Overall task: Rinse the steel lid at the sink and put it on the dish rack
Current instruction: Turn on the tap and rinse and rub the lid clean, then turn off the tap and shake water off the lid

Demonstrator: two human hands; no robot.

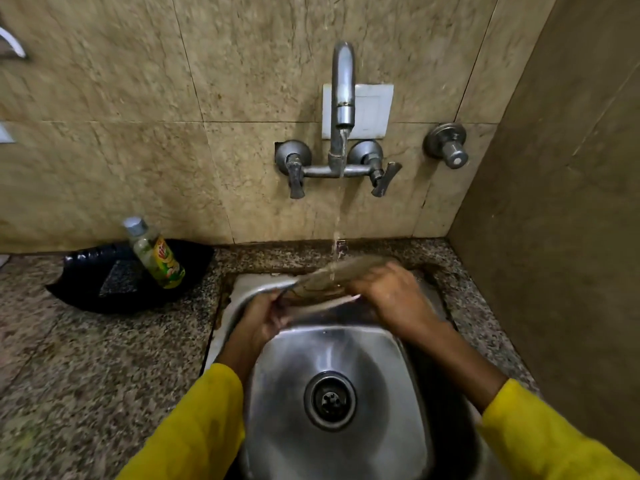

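Note:
The round steel lid (329,280) is held tilted over the back of the steel sink (349,355), blurred by motion. Water falls from the wall tap (343,98) straight onto its upper face. My left hand (266,315) grips the lid's left rim from below. My right hand (391,296) lies over the lid's right side, fingers on its surface. The lid's right part is hidden under that hand. Both arms wear yellow sleeves. No dish rack is in view.
A black plastic tray (114,292) sits on the granite counter (86,358) left of the sink, with a bottle of green dish liquid (156,254) leaning in it. Two tap levers (296,174) and a separate valve (448,147) stick out of the tiled wall. A side wall closes the right.

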